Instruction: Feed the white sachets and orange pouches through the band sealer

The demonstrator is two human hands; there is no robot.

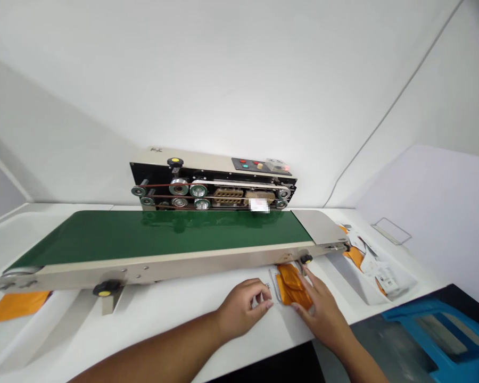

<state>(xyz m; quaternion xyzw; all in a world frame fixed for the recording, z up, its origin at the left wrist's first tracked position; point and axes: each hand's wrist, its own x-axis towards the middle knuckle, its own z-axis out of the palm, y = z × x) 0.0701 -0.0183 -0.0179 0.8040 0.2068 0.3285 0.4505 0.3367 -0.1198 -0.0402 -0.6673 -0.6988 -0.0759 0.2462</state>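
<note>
A small pile of orange packets point(291, 284) lies on the white table at the front edge of the conveyor, with white-backed edges showing on its left side. My right hand point(321, 308) is on the pile's right side, thumb on the near edge and fingers along the far part, gripping it. Just left of the packets, my left hand point(245, 307) is curled with thumb and forefinger close together, and I see nothing between them. Behind both hands runs the sealing machine's green conveyor belt point(175, 234).
The band sealer point(213, 181) with rollers and knobs stands against the wall. A blurred white item point(259, 205) sits at its rollers. A white bin point(399, 298) with orange and white packets is at right, beside a blue stool point(443, 335). Another orange packet point(18, 306) lies at left.
</note>
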